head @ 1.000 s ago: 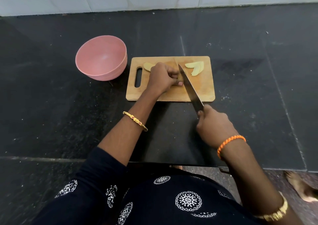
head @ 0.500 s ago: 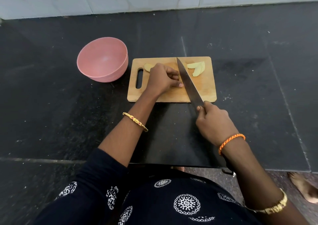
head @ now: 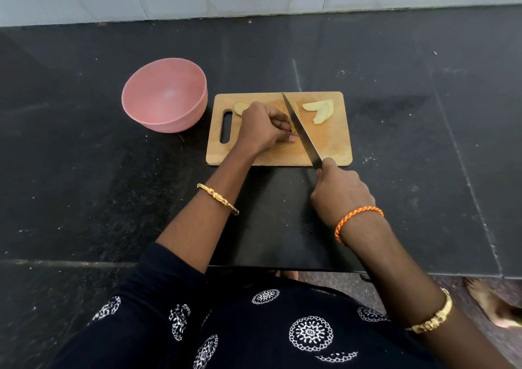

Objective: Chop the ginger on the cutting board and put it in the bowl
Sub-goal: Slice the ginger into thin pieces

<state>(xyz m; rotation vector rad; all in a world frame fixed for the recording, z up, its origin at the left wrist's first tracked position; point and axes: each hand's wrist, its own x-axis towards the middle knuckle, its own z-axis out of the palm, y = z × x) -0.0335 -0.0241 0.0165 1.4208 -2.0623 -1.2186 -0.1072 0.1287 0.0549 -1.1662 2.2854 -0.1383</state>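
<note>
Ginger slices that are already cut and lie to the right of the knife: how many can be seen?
3 ginger slices, overlapping in a fan near the far right corner of the cutting board, right of the knife. More may be hidden under the left hand.

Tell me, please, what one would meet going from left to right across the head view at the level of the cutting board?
Pink bowl → handle slot of the cutting board → left hand holding ginger → knife → cut ginger slices → right edge of the cutting board.
</note>
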